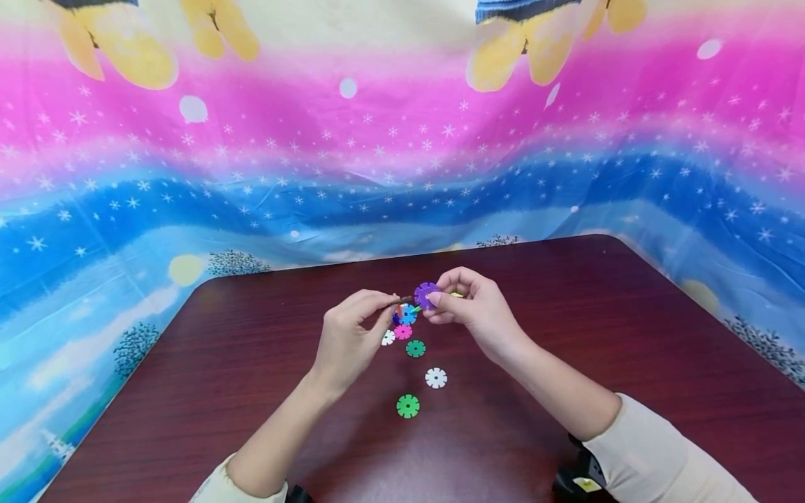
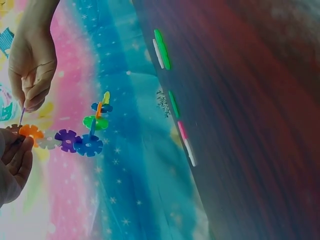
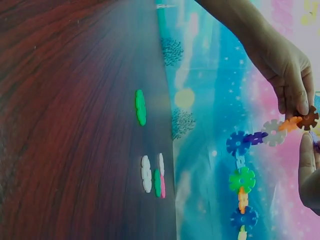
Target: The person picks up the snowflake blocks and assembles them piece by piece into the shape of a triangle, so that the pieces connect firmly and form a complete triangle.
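My left hand (image 1: 352,332) pinches a brown notched disc (image 3: 308,119) between thumb and fingers. From that disc hangs a chain of interlocked notched discs: orange (image 2: 32,132), whitish (image 3: 274,133), purple, blue (image 2: 90,145), green (image 3: 242,180) and several more, down to a yellow one (image 2: 106,97). Opposite it, my right hand (image 1: 481,307) pinches a separate-coloured purple disc (image 1: 425,296) by its edge, with the thumb across its face. This purple disc stands right at the brown one; in the left wrist view it appears edge-on, close above it.
Loose discs lie flat on the dark wooden table (image 1: 251,349): a light green one (image 1: 408,406), a white one (image 1: 436,378), a dark green one (image 1: 416,348), a pink one (image 1: 403,332) and another white one (image 1: 388,338). A patterned cloth (image 1: 377,140) hangs behind the table.
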The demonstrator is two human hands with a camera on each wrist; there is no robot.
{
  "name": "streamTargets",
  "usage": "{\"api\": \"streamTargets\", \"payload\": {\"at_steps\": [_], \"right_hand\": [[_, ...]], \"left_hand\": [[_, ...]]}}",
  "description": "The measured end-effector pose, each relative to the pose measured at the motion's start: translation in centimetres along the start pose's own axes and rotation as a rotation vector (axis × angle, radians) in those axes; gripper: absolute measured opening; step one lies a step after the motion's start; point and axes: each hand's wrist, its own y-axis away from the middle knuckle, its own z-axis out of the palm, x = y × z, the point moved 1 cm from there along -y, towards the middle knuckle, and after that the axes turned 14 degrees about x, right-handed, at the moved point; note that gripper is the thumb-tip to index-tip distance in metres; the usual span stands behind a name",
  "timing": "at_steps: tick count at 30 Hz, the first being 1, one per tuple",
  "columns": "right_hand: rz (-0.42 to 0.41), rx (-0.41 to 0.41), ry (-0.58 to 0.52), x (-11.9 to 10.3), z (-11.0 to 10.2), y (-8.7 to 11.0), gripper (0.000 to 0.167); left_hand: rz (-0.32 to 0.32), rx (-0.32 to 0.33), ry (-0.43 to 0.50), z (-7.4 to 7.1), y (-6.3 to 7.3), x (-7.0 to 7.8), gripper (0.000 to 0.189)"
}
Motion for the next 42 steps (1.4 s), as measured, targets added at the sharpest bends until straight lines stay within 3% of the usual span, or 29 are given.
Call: {"api": "streamTargets", "payload": {"at_steps": [13, 30, 42], "right_hand": [[0.011, -0.03, 0.035, -0.34, 0.12, 0.55, 0.015], [0.015, -0.016, 0.01, -0.8, 0.3, 0.82, 0.017], [-0.006, -0.12, 0.104, -0.61, -0.08, 0.54, 0.018]], "left_hand": [[0.038, -0.041, -0.02, 0.02, 0.2, 0.22, 0.02], [0.108, -0.044, 0.014, 0.21, 0.05, 0.56, 0.02], [0.131, -0.064, 0.008, 0.09, 0.17, 0.44, 0.019]]}}
